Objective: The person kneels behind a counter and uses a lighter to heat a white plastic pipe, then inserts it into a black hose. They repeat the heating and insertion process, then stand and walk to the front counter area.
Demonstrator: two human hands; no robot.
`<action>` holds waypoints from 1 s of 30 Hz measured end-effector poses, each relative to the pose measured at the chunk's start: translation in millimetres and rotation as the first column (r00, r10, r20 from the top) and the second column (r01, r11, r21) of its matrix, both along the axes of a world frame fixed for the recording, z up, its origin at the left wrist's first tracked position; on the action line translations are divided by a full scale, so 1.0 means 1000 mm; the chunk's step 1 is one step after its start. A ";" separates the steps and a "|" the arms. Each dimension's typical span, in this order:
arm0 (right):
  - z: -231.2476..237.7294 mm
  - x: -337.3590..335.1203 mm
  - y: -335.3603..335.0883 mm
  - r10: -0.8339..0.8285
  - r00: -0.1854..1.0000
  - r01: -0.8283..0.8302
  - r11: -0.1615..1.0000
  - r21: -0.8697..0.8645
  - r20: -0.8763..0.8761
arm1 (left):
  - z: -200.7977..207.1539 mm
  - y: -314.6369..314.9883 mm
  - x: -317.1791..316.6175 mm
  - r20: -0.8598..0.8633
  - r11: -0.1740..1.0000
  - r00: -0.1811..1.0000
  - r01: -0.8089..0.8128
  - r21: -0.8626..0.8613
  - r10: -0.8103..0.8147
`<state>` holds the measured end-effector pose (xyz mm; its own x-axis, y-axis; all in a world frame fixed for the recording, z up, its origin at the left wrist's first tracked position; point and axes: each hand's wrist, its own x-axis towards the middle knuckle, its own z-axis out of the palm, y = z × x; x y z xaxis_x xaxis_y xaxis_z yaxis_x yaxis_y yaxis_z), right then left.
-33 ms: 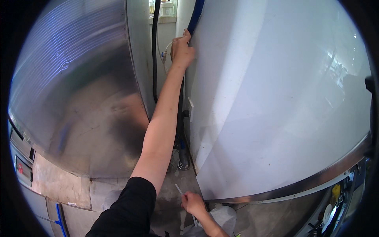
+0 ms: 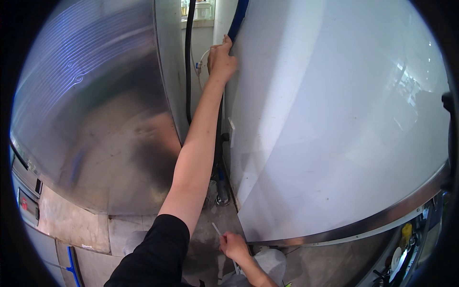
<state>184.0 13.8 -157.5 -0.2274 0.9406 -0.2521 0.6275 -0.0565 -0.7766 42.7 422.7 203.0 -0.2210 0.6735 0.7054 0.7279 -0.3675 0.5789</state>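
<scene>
Practically nothing changes between the two frames: your left hand (image 2: 221,62) keeps its place at the dark blue hose (image 2: 238,19), and your right hand (image 2: 234,246) keeps its pinch on a thin pale strip (image 2: 216,228), so the work in hand appears to be at the same point. The hose comes down from the upper edge, between the steel cabinet (image 2: 95,158) and the white panel (image 2: 325,134), to your left fingers. You touch it there, but your knuckles cover the contact; cannot tell whether the fingers close around it. The hose's top is cut off. Below, your forearm (image 2: 198,148) screens much of the gap; a dark tube (image 2: 218,155) shows beside it, and whether that is the same hose is unclear. The shiny piece (image 2: 223,197) near the floor is too small to identify. Your right fingers partly cover the strip; its material is uncertain.
</scene>
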 end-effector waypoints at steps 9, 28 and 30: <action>-0.002 0.001 0.000 -0.009 0.999 0.012 0.998 -0.062 0.052 | -0.002 0.005 -0.005 -0.023 1.000 1.000 -0.008 0.002 0.008; 0.012 -0.002 0.003 0.015 1.000 -0.015 0.999 -0.045 0.019 | -0.008 0.017 -0.012 -0.012 0.998 0.998 0.058 -0.025 -0.058; 0.009 -0.006 0.004 0.020 0.996 -0.019 1.000 -0.019 0.081 | -0.009 0.018 -0.013 -0.030 0.998 0.997 0.065 -0.010 -0.065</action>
